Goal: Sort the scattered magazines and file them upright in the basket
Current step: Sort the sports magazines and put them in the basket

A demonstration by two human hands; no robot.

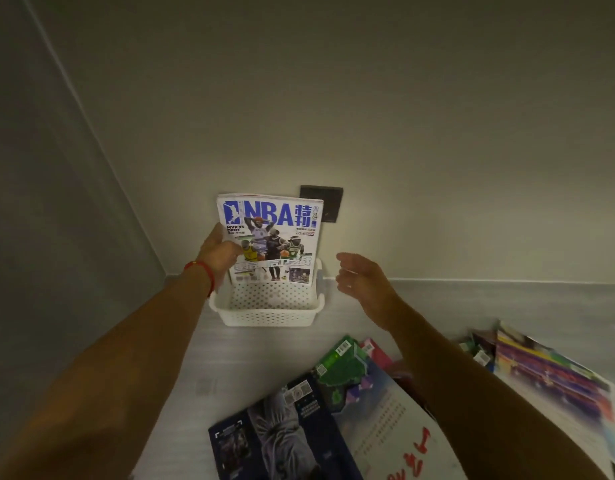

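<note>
basket (266, 315) front open, NBA magazine (269, 237) blocking back, wall behind

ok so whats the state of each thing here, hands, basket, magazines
left hand: gripping the NBA magazine's left edge
right hand: open, empty, apart from the magazine
NBA magazine: upright, lower end inside the basket
basket: white, upright, only that one magazine in it
loose magazines: lying flat, overlapping, not yet filed

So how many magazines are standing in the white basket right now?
1. The NBA magazine stands upright at the back of the basket, steadied by the left hand. More may hide behind it. The rest lie scattered on the table.
</note>
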